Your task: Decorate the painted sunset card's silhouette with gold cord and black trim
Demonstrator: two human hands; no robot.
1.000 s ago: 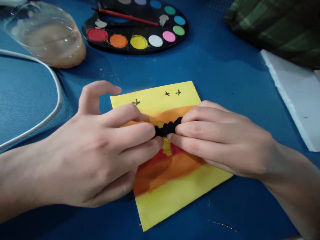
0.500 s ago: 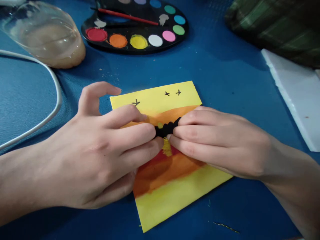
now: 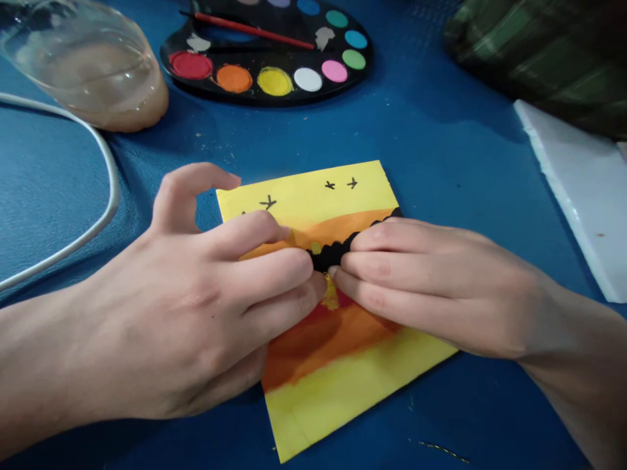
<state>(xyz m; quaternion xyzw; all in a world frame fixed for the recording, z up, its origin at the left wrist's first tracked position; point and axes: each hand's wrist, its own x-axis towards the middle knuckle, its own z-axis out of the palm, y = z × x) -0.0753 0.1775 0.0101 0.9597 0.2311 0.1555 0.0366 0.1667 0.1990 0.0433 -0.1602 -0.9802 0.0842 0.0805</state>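
A painted card (image 3: 337, 365) in yellow, orange and red lies tilted on the blue table. Small black bird-like marks run along its top, and a black band with a scalloped edge (image 3: 333, 254) crosses its middle. Over the band's left part, my left hand (image 3: 215, 300) has its fingertips pinched together, the index finger raised and curled. My right hand (image 3: 431, 281) is closed from the other side, its fingertips nearly meeting the left ones. Whatever sits between the fingertips is tiny and mostly hidden; a gold-yellow patch (image 3: 331, 299) shows just below them.
A black paint palette (image 3: 264, 96) with a red brush (image 3: 255, 31) lies at the back. Left of it is a clear cup (image 3: 93, 78) of cloudy water, near a white cable (image 3: 113, 176). A white foam slab (image 3: 573, 196) lies right; a gold twisted thread (image 3: 443, 449) lies in front.
Both hands keep their pinch over the black band and have shifted very slightly right and down. More of the band shows beyond my right hand. The card stays nearly in place.
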